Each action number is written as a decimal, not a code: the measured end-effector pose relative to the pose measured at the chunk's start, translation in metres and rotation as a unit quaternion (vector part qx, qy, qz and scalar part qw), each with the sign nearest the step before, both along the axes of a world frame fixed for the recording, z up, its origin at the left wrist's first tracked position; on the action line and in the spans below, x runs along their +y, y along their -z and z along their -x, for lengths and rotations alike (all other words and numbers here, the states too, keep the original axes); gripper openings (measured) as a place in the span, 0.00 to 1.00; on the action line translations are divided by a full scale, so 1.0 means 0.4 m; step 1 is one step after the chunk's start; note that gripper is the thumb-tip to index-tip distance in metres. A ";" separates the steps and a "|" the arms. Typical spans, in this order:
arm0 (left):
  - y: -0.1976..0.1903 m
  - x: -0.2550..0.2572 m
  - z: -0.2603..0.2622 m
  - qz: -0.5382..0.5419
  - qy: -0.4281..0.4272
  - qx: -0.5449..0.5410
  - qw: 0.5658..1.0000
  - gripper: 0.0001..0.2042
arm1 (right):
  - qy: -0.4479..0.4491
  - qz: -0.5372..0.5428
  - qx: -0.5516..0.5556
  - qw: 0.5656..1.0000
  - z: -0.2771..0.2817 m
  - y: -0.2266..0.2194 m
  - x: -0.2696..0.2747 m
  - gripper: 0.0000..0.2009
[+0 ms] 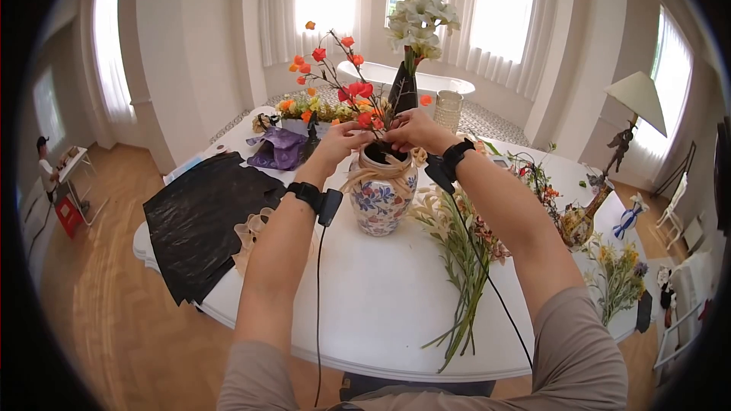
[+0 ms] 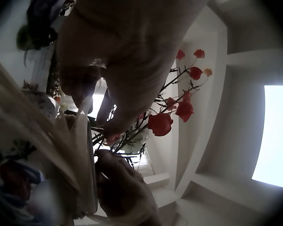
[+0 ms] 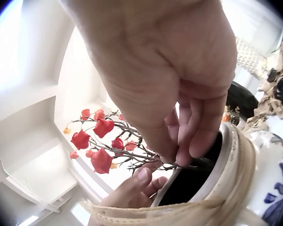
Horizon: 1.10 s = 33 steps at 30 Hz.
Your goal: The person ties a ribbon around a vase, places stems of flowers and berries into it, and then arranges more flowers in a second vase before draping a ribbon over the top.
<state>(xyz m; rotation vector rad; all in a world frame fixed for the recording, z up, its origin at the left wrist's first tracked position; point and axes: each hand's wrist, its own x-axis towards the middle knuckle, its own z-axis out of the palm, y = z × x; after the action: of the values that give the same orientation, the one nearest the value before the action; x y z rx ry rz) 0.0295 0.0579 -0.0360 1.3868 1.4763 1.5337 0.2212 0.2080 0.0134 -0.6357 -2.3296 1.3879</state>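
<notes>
A floral vase (image 1: pixel 381 202) with beige ribbon tied round its neck stands on the white table. Red and orange flower branches (image 1: pixel 359 91) rise from its mouth, leaning left. The right hand (image 1: pixel 417 131) pinches the stems at the opening, thumb and fingertips together in the right wrist view. Beside them the left hand (image 1: pixel 339 144) is at the rim's left side, its thumb and fingers bent around the stems' base. In the left wrist view the red blooms (image 2: pixel 160 124) spread out past both hands. The vase's dark inside (image 3: pixel 184 186) hides the stem ends.
Black plastic sheet (image 1: pixel 209 221) and purple wrapping (image 1: pixel 278 148) lie left. Long green stems (image 1: pixel 461 281) lie right of the vase. Behind stand a black vase (image 1: pixel 403 91) of white flowers and a ribbed vase (image 1: pixel 448 110). A lamp (image 1: pixel 638 103) stands far right.
</notes>
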 end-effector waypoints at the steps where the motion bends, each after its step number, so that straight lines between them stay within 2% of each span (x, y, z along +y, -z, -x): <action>1: -0.004 0.005 -0.003 0.000 -0.001 0.000 1.000 0.22 | 0.006 -0.006 0.020 1.000 -0.001 -0.002 -0.003 0.13; 6: -0.010 0.028 -0.010 -0.002 -0.067 0.004 0.998 0.18 | 0.039 -0.014 0.060 0.997 0.007 0.022 0.001 0.10; 8: -0.006 0.036 -0.011 -0.010 -0.068 0.007 0.998 0.17 | 0.065 -0.018 0.088 0.994 0.017 0.038 0.005 0.08; 12: -0.006 0.043 -0.021 -0.025 -0.072 0.006 0.997 0.16 | 0.059 -0.041 0.112 0.991 0.026 0.052 0.003 0.08; 15: -0.006 0.055 -0.005 0.001 -0.087 0.024 0.996 0.15 | 0.040 -0.056 0.118 0.991 0.026 0.055 0.000 0.10; 17: 0.002 0.059 0.003 -0.009 -0.101 0.028 0.994 0.14 | 0.097 -0.172 0.126 0.972 0.024 0.053 -0.009 0.13; 20: 0.012 0.061 -0.011 -0.034 -0.122 0.015 0.992 0.13 | 0.139 -0.193 0.173 0.956 0.048 0.068 0.014 0.17; 24: 0.015 0.056 -0.020 -0.030 -0.124 -0.012 0.992 0.13 | 0.143 -0.196 0.150 0.959 0.048 0.076 -0.001 0.20; 26: 0.019 0.054 -0.016 -0.032 -0.111 -0.001 0.993 0.13 | 0.105 -0.231 0.121 0.960 0.048 0.086 -0.005 0.20; 30: 0.038 0.069 0.007 -0.030 -0.088 0.029 0.995 0.14 | 0.108 -0.239 0.082 0.961 0.038 0.078 -0.010 0.24; 32: 0.037 0.063 0.001 -0.024 -0.099 0.023 0.995 0.14 | 0.103 -0.170 0.095 0.975 0.035 0.075 -0.005 0.27; 33: 0.035 0.059 -0.002 -0.019 -0.109 0.016 0.994 0.15 | 0.103 -0.169 0.095 0.976 0.032 0.076 -0.004 0.27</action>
<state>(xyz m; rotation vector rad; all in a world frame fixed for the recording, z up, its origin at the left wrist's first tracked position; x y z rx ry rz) 0.0304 0.0814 -0.0500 1.3135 1.6717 1.6872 0.2083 0.2065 -0.0169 -0.5920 -2.2022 0.8910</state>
